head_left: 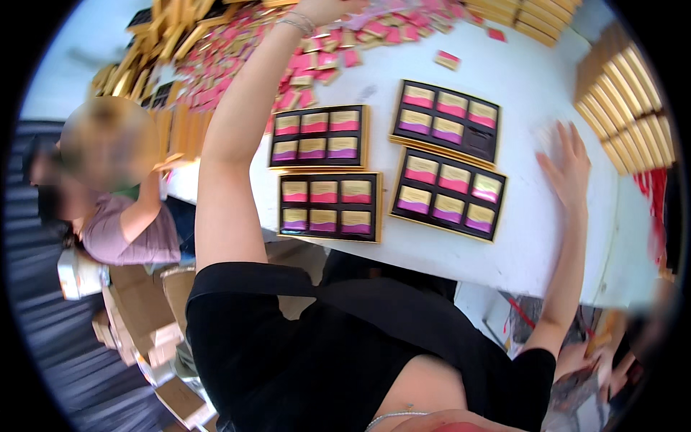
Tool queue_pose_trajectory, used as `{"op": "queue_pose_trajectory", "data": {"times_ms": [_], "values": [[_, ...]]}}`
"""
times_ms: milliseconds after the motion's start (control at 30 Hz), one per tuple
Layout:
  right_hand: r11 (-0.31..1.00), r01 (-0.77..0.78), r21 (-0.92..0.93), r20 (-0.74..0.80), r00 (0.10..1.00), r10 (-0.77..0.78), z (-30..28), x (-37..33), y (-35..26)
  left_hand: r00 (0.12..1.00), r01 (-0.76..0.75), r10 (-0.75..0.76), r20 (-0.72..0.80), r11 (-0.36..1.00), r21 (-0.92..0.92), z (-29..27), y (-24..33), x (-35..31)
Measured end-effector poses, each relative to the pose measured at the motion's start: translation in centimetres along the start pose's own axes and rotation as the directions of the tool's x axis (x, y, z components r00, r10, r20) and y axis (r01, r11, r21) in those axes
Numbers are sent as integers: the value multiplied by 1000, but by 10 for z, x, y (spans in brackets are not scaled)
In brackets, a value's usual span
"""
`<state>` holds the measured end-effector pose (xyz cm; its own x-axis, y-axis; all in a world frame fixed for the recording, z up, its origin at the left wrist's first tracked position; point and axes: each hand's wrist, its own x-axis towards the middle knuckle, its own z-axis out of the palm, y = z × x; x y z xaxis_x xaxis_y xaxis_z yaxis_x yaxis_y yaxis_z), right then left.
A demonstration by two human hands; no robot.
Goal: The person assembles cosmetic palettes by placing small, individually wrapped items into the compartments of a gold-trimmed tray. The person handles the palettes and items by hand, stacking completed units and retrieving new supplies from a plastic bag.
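Observation:
Four gold-edged boxes with black inserts lie before me: a far left box (pixel 365 137), a near left box (pixel 378 209), a far right box (pixel 497 147) and a near right box (pixel 392 194). Small gold-and-pink packets (pixel 314 124) and gold-and-purple packets (pixel 414 199) sit in their compartments. In the far right box one near corner compartment (pixel 479 138) shows dark. My left hand (pixel 324 10) reaches over the loose packet pile at the top edge; its fingers are blurred and partly cut off. My right hand (pixel 567 167) is spread beside the right boxes, holding nothing.
A wide pile of loose pink and purple packets (pixel 245 61) covers the far left of the white table (pixel 536 86). One packet (pixel 447 60) lies apart. Stacked gold boxes (pixel 625 101) stand at right, more at far left. A seated person (pixel 129 230) works at left; another person's hands (pixel 604 367) show lower right.

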<state>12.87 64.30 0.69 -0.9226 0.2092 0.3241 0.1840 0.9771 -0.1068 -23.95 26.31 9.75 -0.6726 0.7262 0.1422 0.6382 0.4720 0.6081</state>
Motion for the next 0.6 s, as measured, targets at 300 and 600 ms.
{"op": "queue_pose_trajectory", "data": {"times_ms": [300, 600], "values": [[999, -49, 2, 46, 998, 49, 6, 3, 8, 907, 401, -359, -219, 584, 705, -136, -136, -106], [1000, -8, -15, 11, 1000, 8, 1, 1, 11, 871, 425, -482, -91, 650, 629, -104, -201, -84]]}}
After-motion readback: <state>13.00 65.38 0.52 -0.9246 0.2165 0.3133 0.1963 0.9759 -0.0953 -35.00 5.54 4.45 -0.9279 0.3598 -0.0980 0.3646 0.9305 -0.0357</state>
